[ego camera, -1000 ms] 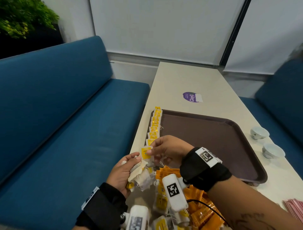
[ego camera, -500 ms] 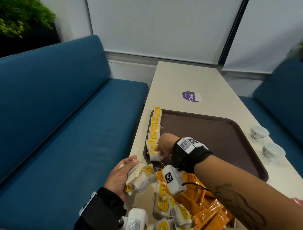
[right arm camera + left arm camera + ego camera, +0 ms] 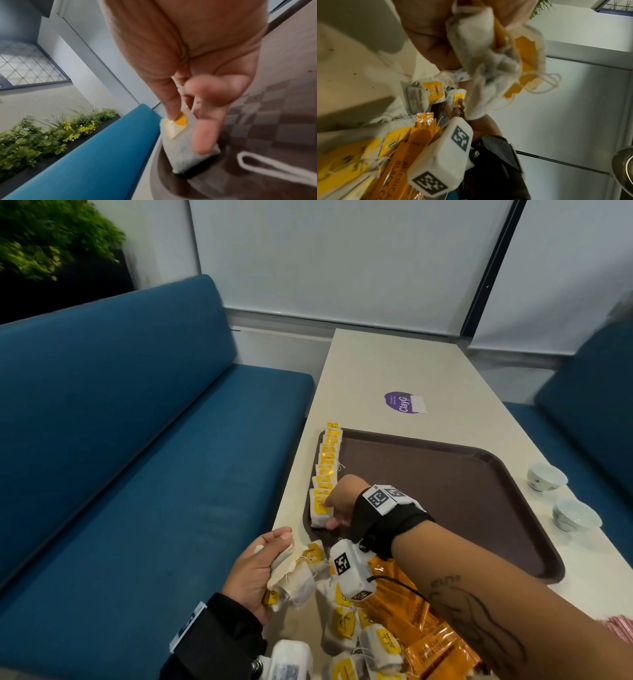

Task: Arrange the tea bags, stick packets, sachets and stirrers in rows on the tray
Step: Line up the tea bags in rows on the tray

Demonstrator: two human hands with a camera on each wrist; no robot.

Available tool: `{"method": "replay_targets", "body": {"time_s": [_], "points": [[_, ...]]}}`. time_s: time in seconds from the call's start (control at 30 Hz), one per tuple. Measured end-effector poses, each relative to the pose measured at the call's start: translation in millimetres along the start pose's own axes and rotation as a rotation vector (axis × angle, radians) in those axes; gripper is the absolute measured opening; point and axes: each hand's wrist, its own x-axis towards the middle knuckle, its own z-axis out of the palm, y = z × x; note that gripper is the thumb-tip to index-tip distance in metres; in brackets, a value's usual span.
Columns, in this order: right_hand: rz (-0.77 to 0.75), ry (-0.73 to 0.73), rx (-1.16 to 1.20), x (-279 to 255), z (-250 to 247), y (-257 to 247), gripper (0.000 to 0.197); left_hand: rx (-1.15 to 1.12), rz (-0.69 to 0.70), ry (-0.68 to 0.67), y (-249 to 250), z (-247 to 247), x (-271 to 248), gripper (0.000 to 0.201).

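A brown tray [image 3: 445, 491] lies on the table. Several tea bags [image 3: 328, 460] with yellow tags form a row along its left edge. My right hand [image 3: 329, 512] pinches the nearest tea bag [image 3: 318, 513] at the near end of that row. In the right wrist view the thumb [image 3: 171, 106] lies on the tag and a finger [image 3: 205, 128] along the tea bag [image 3: 183, 148], which touches the tray's corner. My left hand [image 3: 270, 559] grips a bunch of tea bags [image 3: 294, 580] off the tray's near left corner; the left wrist view shows this bunch [image 3: 496, 67] close up.
Loose tea bags [image 3: 342, 625] and orange stick packets [image 3: 414, 625] lie heaped on the near table. Two small cups [image 3: 546, 477] stand right of the tray, and pink sachets [image 3: 616, 628] lie at the right edge. A purple sticker [image 3: 400, 402] is beyond the tray. Blue sofas flank the table.
My right hand carried a tea bag away from the left hand's bunch to the tray and lowered it at the near end of the row. The left hand stayed put.
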Motion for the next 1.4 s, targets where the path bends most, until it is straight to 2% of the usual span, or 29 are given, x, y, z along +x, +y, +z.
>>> {"method": "replay_targets", "body": {"time_s": [0.1,0.2,0.33,0.47,0.53,0.63,0.77,1.03,1.17,1.4], "points": [[-0.03,0.061,-0.003,-14,-5,-3,0.035,-0.004,0.004,0.001,1,3,-3,0.008],[-0.16,0.109,-0.01,-44,-10,-4,0.025,-0.015,0.006,-0.002,2,7,-5,0.008],[-0.288,-0.035,0.082,-93,-9,5,0.017,-0.022,0.015,-0.004,2,14,-6,0.011],[-0.283,-0.202,0.088,-118,0,16,0.022,0.004,0.019,-0.032,4,19,-8,0.01],[-0.261,-0.232,0.125,-122,6,22,0.028,0.001,0.01,-0.04,5,22,-9,0.01],[-0.243,-0.219,0.14,-125,14,27,0.037,-0.013,0.021,-0.026,3,22,-9,0.008],[-0.237,-0.235,0.148,-129,17,29,0.038,-0.026,0.034,-0.003,0,20,-7,0.009],[-0.217,-0.267,0.176,-129,16,28,0.03,-0.03,0.024,0.036,-4,13,0,0.012],[-0.224,-0.241,0.187,-129,24,26,0.032,-0.035,-0.001,0.013,-6,16,-1,0.01],[-0.246,-0.222,0.258,-129,16,33,0.02,-0.045,0.016,0.034,-8,15,5,0.009]]}}
